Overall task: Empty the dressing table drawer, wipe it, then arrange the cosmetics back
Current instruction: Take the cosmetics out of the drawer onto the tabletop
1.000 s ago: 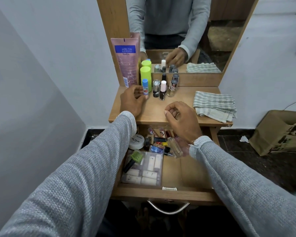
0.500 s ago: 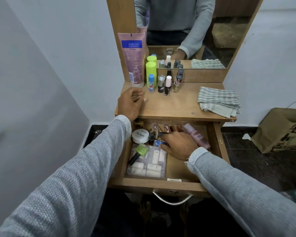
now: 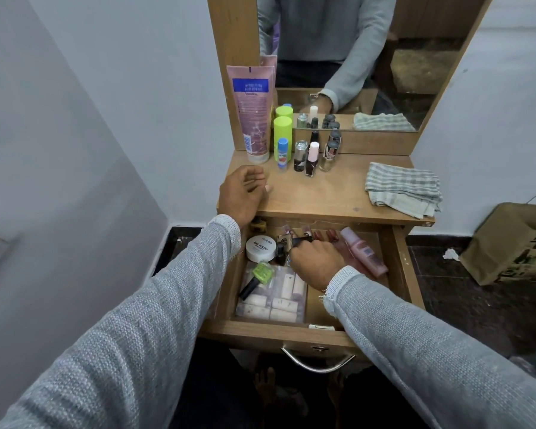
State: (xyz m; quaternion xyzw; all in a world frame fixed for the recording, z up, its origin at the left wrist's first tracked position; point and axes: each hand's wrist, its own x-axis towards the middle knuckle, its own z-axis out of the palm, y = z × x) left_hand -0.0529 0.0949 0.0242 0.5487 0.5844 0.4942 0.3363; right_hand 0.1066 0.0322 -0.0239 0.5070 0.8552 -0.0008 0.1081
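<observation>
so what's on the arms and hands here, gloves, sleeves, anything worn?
No gloves: the left hand and right hand are bare. Both arms wear long grey knitted sleeves, left sleeve and right sleeve, with paler, slightly frayed ribbed cuffs. No rings or watch visible.

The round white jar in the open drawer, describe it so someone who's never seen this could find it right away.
Start at the open drawer under the wooden tabletop and look to its back left corner. The round white jar lies there, just left of the right hand. It is the only flat white disc, with "NAIL POLISH" printed on its lid.
</observation>
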